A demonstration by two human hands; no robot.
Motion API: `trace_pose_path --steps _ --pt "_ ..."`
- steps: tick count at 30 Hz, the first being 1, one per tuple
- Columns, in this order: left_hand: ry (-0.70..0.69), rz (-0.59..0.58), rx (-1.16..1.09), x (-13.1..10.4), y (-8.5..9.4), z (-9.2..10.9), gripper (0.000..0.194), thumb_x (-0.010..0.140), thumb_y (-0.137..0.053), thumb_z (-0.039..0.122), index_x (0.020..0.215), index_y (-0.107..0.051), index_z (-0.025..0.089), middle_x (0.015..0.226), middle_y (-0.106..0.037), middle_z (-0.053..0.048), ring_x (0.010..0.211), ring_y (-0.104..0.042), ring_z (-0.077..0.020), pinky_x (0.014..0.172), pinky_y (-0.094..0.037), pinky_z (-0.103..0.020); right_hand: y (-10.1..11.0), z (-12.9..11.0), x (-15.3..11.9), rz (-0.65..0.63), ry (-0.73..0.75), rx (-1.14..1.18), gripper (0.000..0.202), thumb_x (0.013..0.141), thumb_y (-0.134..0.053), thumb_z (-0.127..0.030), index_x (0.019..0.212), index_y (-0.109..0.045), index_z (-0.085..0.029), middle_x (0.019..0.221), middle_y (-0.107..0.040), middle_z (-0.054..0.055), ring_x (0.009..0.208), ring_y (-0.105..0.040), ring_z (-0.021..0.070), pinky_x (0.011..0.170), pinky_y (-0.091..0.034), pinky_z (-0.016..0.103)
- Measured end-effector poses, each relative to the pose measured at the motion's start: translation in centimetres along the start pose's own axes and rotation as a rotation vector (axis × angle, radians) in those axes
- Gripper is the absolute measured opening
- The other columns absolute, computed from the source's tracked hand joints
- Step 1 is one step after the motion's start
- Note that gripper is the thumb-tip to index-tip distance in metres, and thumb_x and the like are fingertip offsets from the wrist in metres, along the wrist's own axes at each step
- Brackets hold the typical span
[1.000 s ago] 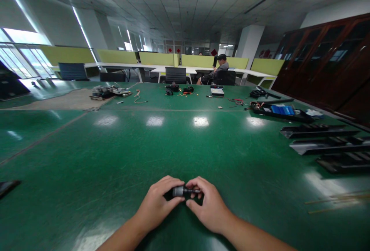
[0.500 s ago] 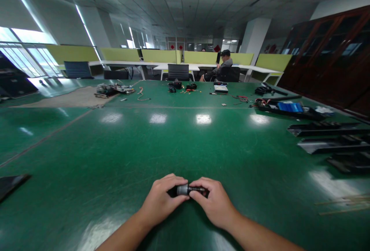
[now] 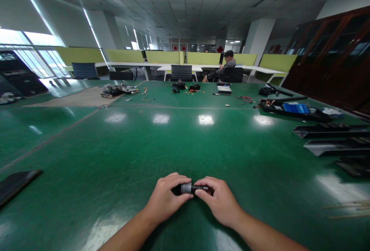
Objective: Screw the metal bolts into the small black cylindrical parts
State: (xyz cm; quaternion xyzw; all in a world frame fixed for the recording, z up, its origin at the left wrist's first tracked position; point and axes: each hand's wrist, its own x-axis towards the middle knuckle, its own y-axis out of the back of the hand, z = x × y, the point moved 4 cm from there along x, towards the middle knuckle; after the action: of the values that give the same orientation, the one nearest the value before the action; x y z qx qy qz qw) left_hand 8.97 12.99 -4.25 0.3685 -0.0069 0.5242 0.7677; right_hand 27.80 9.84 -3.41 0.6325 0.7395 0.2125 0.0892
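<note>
Between my two hands lies a small cylindrical part point(image 3: 186, 188), with a smooth grey metal body and a dark, ridged thinner end that tapers toward the right. My left hand point(image 3: 164, 199) is closed around the grey body, thumb below and fingers above. The thin end is pinched by the thumb and fingertips of my right hand point(image 3: 219, 201). The part is held about level, low over the green tabletop point(image 3: 173, 143). My palms and fingers hide its two ends, so its exact kind cannot be made out.
Black metal channels point(image 3: 332, 147) and a black tray with blue pieces point(image 3: 296, 107) line the right side. A dark flat object point(image 3: 19, 183) lies at left. Thin sticks point(image 3: 347, 206) rest at lower right. Small electronic parts point(image 3: 179, 85) sit far back; a seated person point(image 3: 228, 66) is beyond.
The view has turned slightly left, so everything sits further right in the picture. My hands keep their hold on the part; slightly more of its dark section shows between them.
</note>
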Motion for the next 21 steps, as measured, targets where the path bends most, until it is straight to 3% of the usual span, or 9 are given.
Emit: trace_pose_path --steps 21 --pt "-0.023 0.025 -0.01 0.34 0.27 0.06 0.033 0.076 -0.08 0.026 0.108 -0.071 0.025 0.098 -0.073 -0.005 0.089 -0.066 -0.0202 0.082 -0.055 -0.034 -0.4 0.81 -0.12 0.007 -0.07 0.124 0.016 0.088 -0.063 -0.027 0.097 -0.075 -0.019 0.086 -0.072 0.004 0.077 -0.064 0.0185 0.071 -0.048 0.028"
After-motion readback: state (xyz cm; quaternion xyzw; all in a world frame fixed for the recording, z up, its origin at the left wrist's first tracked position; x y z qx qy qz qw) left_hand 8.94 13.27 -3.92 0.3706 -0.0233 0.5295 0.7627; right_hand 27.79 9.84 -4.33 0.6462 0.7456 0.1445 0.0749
